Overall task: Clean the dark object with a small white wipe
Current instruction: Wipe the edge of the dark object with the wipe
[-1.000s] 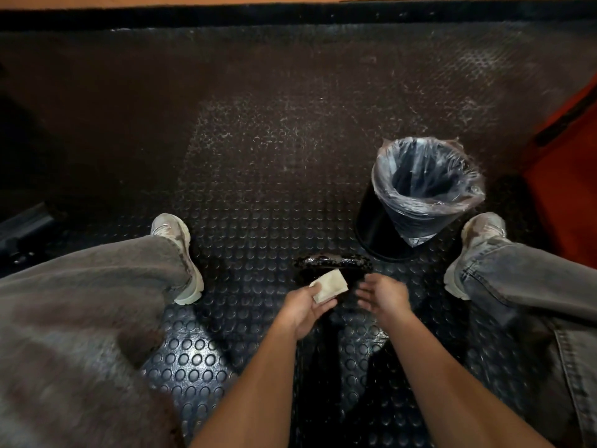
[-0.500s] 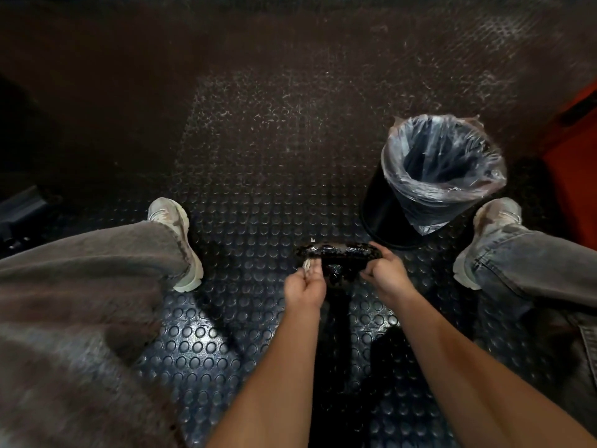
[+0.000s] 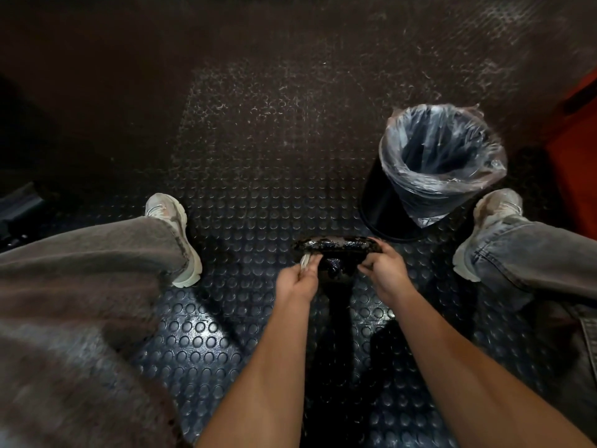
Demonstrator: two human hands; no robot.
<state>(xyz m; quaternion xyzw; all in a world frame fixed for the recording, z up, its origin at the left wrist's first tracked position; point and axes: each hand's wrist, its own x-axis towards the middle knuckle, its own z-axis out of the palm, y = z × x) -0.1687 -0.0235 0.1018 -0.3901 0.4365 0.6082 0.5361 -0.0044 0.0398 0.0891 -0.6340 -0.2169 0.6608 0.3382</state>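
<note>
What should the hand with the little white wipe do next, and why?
Probably slide the wipe rightward along the dark object. The left hand pinches it at the object's left end, the right hand steadies the other end, and the glossy top between looks uncleaned.

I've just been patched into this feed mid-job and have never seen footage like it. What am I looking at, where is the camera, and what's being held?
No machine here: a person works with bare hands, filmed by one wide-angle camera worn on the head, looking down past the knees to a studded rubber floor. The left hand pinches a small white wipe in its fingers against the left end of a glossy dark object. The right hand grips that object's right end to steady it. A black bin lined with a clear plastic bag stands on the floor to the right, between the object and the right shoe.
</note>
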